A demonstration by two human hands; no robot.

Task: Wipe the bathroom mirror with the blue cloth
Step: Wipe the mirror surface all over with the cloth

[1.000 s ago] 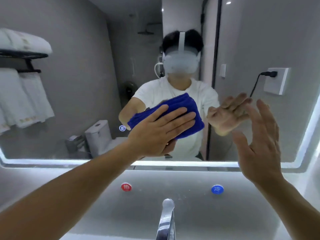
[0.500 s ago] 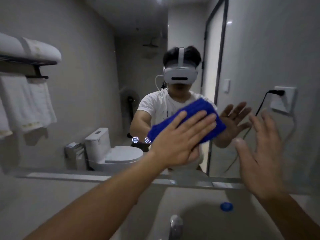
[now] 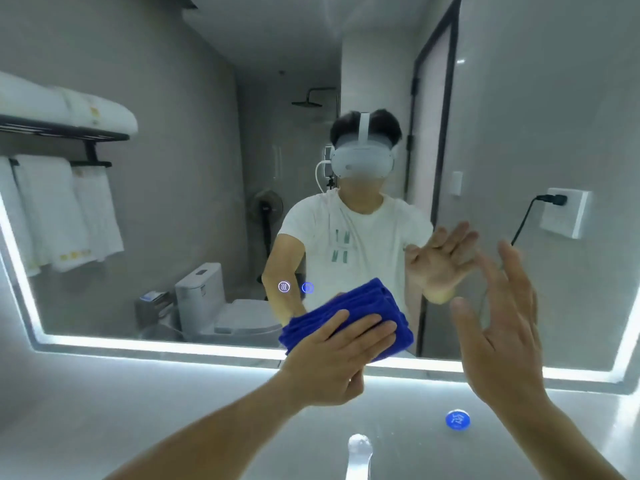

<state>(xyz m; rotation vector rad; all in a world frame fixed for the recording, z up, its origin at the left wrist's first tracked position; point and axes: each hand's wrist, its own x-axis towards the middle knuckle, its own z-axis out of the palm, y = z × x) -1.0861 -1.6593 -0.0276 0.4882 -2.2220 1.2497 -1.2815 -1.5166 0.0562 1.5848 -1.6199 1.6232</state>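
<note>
**Grey bathroom, cloth low on the glass**

We are facing the wide rectangular backlit wall mirror (image 3: pixel 207 188) in a grey bathroom. Our left hand (image 3: pixel 332 358) is pressing the folded blue terry cloth (image 3: pixel 375 301) against the glass at six o'clock, just above the glowing lower edge, with the fingers laid straight over it. Our right hand (image 3: pixel 502 327) is hovering at four o'clock, its fingers spread and holding nothing. A round blue button (image 3: pixel 458 419) is glowing below it.

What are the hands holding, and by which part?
The left hand presses the folded blue cloth to the mirror, fingers flat across its lower front; any thumb grip is hidden. The right hand is open, holding nothing.
</note>
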